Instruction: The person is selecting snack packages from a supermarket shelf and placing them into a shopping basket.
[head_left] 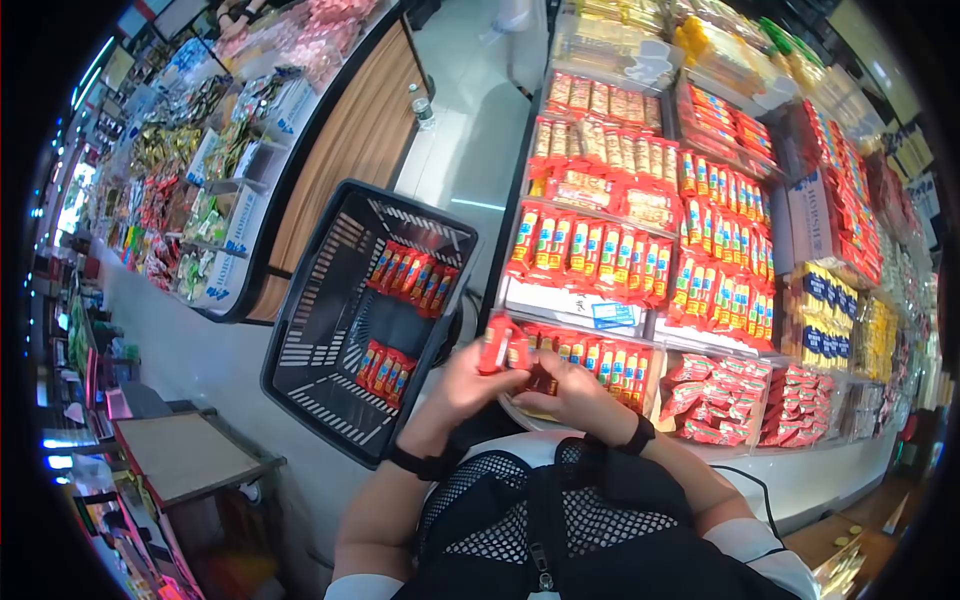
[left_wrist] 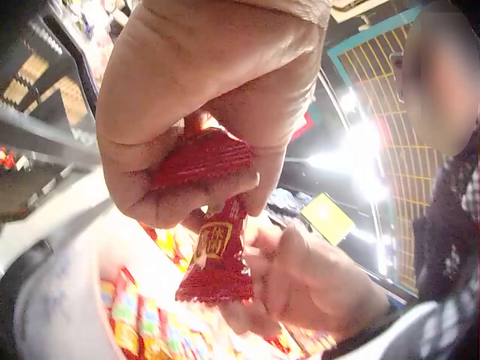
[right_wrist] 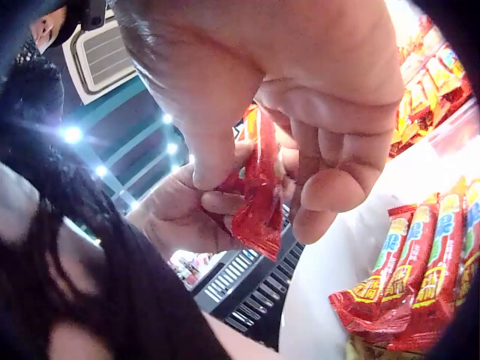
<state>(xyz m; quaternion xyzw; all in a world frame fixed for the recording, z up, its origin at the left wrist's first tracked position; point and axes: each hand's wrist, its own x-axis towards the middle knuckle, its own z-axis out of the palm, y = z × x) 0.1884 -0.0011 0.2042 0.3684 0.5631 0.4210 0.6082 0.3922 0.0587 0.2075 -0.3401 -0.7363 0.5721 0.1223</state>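
Observation:
My left hand (head_left: 465, 385) grips red-wrapped snack bars (head_left: 497, 345) just in front of my body, between the basket and the display. In the left wrist view, the crimped end of one red wrapper (left_wrist: 217, 259) hangs below the curled fingers. My right hand (head_left: 585, 395) is close beside the left, over the front row of bars (head_left: 625, 370). From the right wrist, a red snack bar (right_wrist: 262, 195) shows between the right thumb and curled fingers, with the left hand behind it. The palms hide part of the wrappers.
A dark plastic shopping basket (head_left: 290, 330) stands at left, holding two groups of red snack bars (head_left: 412, 278). Tiered trays of matching bars (head_left: 590, 245) rise ahead, with red packets (head_left: 715, 395) at right. A wood-panelled candy counter (head_left: 340, 130) lies beyond the basket.

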